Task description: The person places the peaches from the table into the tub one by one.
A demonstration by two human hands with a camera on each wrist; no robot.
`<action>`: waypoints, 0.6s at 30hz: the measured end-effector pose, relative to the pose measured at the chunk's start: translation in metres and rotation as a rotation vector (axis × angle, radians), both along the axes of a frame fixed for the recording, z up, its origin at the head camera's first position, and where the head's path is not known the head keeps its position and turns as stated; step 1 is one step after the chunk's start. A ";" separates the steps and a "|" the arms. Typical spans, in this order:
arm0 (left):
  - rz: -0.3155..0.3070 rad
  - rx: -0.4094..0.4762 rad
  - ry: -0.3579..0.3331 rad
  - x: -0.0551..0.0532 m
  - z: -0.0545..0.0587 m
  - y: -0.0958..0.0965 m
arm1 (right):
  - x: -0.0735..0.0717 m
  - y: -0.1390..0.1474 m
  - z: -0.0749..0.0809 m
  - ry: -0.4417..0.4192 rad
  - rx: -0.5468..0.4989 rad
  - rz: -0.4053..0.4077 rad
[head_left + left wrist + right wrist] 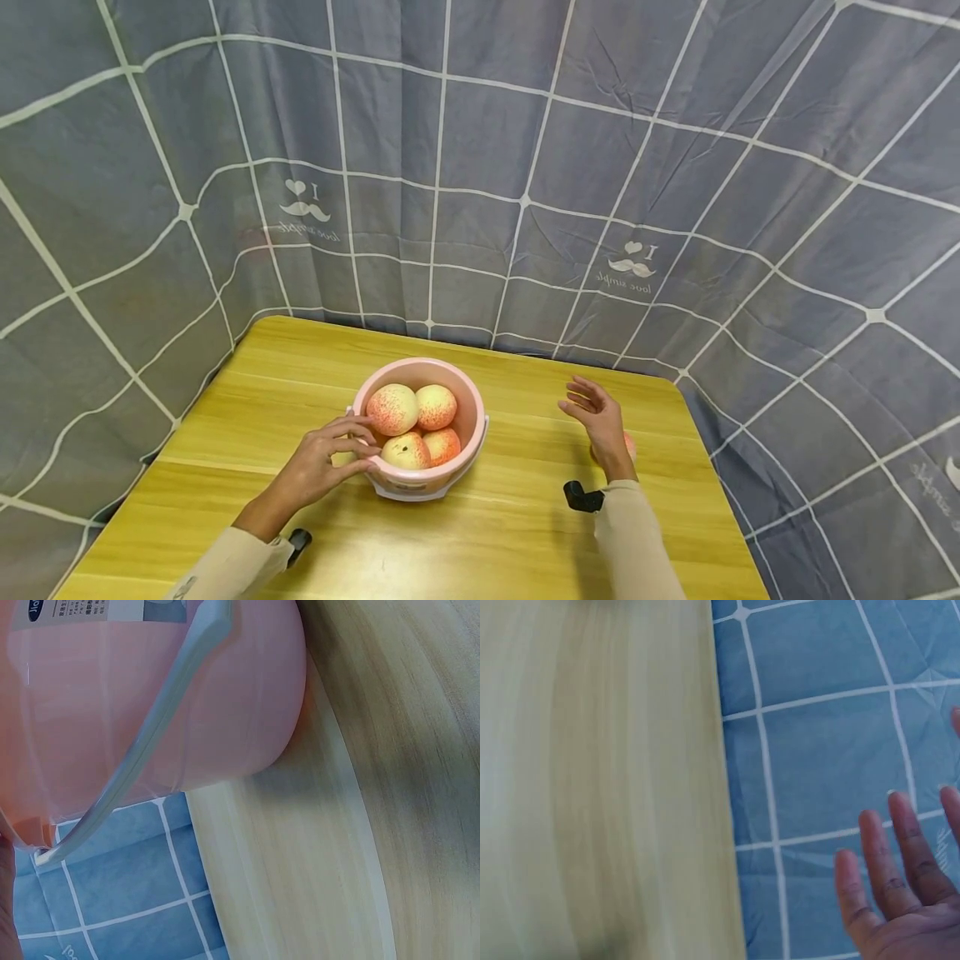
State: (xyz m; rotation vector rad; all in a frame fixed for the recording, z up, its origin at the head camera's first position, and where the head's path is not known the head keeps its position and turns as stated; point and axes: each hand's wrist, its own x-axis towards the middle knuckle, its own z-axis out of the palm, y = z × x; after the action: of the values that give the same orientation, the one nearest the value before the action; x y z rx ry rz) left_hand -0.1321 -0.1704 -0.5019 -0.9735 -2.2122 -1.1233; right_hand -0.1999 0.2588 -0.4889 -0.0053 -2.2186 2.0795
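A pink bucket (475, 408) with a pale handle (142, 742) stands on the table and contains several yellow peaches (393, 409) with red speckles. At its left rim is my left hand (322, 458), fingertips over the edge and thumb low against the near side, holding the rim. My right hand (597, 417) hovers over the right part of the table, its fingers loosely bent and nothing in them. Another peach (630, 447) lies beneath the right wrist, mostly hidden by it. In the right wrist view, the fingers (891, 889) are spread apart.
The yellow wood-grain table (517, 517) ends at a back edge close to a grey-blue curtain (480, 250) with white grid lines, which also hangs along both sides. Black wrist mounts (582, 497) stick out beside both sleeves.
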 end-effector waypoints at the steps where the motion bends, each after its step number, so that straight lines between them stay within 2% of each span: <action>1: 0.000 0.000 -0.001 0.000 0.000 0.000 | 0.000 0.002 -0.001 -0.003 0.002 -0.005; 10: -0.003 -0.011 0.008 -0.001 0.002 0.000 | 0.003 0.019 -0.017 -0.009 0.054 -0.091; 18: 0.000 -0.002 -0.002 0.000 0.001 0.001 | 0.009 0.034 -0.032 0.062 0.114 -0.233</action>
State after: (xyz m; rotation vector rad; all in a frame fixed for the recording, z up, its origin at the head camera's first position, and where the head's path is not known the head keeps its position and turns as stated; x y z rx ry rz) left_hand -0.1323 -0.1695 -0.5008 -0.9731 -2.2154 -1.1233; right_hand -0.1913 0.2924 -0.5211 -0.1794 -2.1786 1.8073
